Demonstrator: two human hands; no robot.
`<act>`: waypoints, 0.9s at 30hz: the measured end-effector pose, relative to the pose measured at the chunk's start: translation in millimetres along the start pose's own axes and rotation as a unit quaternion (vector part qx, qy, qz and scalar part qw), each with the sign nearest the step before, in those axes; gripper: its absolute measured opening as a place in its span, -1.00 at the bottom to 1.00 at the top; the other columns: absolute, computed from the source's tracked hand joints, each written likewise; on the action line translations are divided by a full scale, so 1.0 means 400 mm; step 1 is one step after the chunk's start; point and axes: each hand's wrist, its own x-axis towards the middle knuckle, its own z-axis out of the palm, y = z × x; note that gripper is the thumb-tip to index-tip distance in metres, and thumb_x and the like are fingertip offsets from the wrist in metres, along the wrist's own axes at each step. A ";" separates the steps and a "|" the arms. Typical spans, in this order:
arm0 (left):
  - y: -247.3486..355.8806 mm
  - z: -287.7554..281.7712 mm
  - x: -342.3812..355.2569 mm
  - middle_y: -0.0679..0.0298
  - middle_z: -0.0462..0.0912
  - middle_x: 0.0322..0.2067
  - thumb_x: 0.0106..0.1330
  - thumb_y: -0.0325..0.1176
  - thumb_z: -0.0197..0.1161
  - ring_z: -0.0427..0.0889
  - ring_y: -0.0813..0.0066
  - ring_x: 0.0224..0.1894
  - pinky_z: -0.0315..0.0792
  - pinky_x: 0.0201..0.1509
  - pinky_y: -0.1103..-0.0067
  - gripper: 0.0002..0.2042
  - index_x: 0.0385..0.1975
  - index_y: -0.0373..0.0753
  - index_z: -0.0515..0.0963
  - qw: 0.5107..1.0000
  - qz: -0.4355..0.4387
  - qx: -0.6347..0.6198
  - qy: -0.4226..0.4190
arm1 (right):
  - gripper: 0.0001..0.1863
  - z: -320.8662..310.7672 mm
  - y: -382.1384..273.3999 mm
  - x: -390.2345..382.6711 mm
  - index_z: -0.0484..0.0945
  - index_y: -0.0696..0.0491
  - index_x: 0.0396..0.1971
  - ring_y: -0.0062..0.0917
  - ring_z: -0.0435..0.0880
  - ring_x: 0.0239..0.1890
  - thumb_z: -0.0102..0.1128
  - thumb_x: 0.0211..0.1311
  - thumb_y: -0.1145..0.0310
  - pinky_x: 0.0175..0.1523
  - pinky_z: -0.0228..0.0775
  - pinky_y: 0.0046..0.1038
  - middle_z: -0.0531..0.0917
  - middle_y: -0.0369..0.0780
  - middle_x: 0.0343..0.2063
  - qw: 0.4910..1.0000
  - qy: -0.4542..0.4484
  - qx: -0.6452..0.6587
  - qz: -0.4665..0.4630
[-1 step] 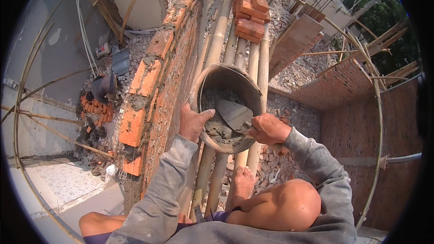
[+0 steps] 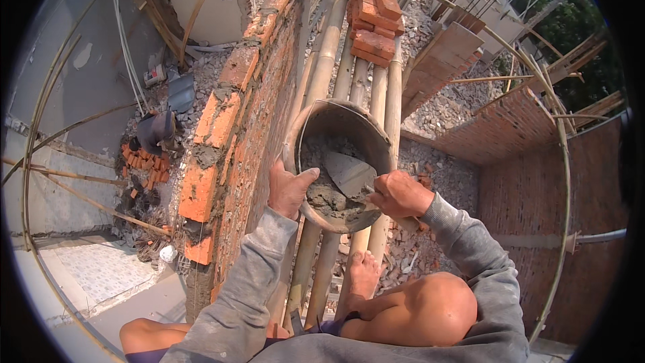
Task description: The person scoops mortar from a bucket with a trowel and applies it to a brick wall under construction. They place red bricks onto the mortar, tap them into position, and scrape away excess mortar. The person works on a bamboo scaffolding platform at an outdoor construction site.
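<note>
In front of me a bucket [image 2: 295,161], its rim crusted with mortar, sits on bamboo poles. My left hand [image 2: 289,188] grips its left rim, thumb over the edge and fingers outside. Closed round a trowel's handle at the right rim is my right hand [image 2: 400,193]; the handle is mostly hidden by the fingers. The trowel's grey blade [image 2: 351,175] lies inside the bucket, against wet grey mortar [image 2: 329,199]. To my left runs a brick wall [image 2: 245,134], topped with orange bricks and patches of mortar.
A stack of orange bricks [image 2: 374,17] stands farther along the bamboo poles [image 2: 324,60]. Rubble [image 2: 443,175] shows below the poles. Down on the left, another person [image 2: 156,131] bends near a brick pile [image 2: 144,167]. My bare foot [image 2: 363,273] rests on the poles.
The whole view has shifted very slightly, the scene sitting a little lower. Both hands keep their grips, and the trowel blade stays inside the bucket.
</note>
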 end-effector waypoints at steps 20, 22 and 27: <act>-0.001 0.008 -0.051 -0.17 0.70 -0.18 0.04 -0.51 0.29 0.74 0.02 -0.11 0.56 0.05 0.29 -0.58 -0.04 -0.54 0.56 0.911 -0.217 0.317 0.148 | -0.84 -0.123 -0.241 -0.526 0.70 0.17 -0.29 -0.02 0.75 -0.31 0.35 0.29 0.37 -0.18 0.57 -0.15 0.73 0.03 -0.39 0.917 -0.018 0.255 0.307; 0.033 0.023 -0.120 -0.14 0.68 -0.22 0.05 -0.50 0.29 0.73 0.00 -0.21 0.57 -0.06 0.27 -0.57 -0.04 -0.53 0.53 0.887 -0.297 0.312 0.167 | -0.83 -0.132 -0.280 -0.691 0.71 0.15 -0.29 -0.01 0.76 -0.28 0.36 0.28 0.34 -0.14 0.59 -0.14 0.74 0.03 -0.39 0.904 -0.072 0.266 0.326; 0.180 -0.187 -0.366 -0.06 0.68 -0.21 0.07 -0.43 0.33 0.71 0.04 -0.22 0.58 -0.10 0.23 -0.57 -0.03 -0.44 0.51 0.822 -0.425 0.321 0.199 | -0.79 -0.172 -0.375 -1.142 0.74 0.13 -0.30 -0.18 0.81 -0.33 0.29 0.33 0.29 -0.13 0.71 -0.24 0.81 -0.12 -0.36 0.639 -0.170 0.412 0.627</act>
